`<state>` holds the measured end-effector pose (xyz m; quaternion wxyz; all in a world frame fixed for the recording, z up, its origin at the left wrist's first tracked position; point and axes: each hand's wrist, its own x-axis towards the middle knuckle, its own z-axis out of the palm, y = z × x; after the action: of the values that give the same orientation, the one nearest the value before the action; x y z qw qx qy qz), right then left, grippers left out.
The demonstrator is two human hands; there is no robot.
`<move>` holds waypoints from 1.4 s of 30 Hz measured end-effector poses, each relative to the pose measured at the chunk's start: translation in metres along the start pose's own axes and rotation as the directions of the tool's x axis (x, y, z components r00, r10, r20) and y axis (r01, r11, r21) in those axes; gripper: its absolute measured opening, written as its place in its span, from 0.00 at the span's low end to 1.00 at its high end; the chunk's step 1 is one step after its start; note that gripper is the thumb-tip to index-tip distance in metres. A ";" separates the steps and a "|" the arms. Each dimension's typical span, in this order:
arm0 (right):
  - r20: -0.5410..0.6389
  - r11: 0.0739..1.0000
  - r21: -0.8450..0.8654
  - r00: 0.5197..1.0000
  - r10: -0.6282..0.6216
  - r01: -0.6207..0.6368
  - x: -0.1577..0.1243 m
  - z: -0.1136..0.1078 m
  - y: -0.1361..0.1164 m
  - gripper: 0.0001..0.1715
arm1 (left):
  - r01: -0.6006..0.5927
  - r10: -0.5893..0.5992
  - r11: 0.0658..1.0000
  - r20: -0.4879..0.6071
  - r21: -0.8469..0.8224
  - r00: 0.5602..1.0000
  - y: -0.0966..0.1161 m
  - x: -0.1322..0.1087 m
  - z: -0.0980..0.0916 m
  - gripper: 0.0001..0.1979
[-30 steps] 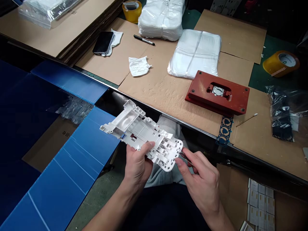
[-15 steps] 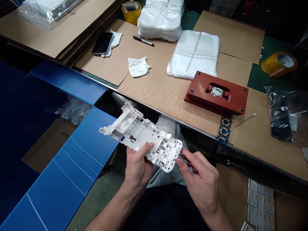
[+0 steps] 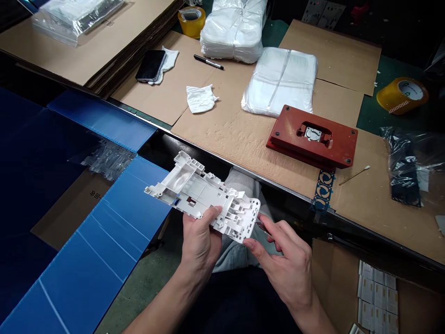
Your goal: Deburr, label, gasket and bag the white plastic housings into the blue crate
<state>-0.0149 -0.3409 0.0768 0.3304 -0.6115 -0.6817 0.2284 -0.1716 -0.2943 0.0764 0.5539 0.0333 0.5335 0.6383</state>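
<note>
Cardboard sheets (image 3: 222, 134) are covering the counter (image 3: 208, 150) at 12 o'clock, while the left hand (image 3: 200, 243) is clasping a white plastic frame (image 3: 205, 195) at 6 o'clock and the right hand (image 3: 285, 264) is pinching a slim metal tool (image 3: 263, 228) just beside the frame's end.
</note>
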 end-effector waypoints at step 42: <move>0.350 0.907 -0.385 0.936 -0.031 0.174 0.054 -0.093 0.047 0.20 | 0.712 -0.511 0.702 0.715 0.026 0.477 0.018 0.005 -0.032 0.32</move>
<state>0.0833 -0.2892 0.1160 0.0855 -0.5818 -0.7921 0.1635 -0.2058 -0.3075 0.0731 0.8980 -0.0093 0.1750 0.4037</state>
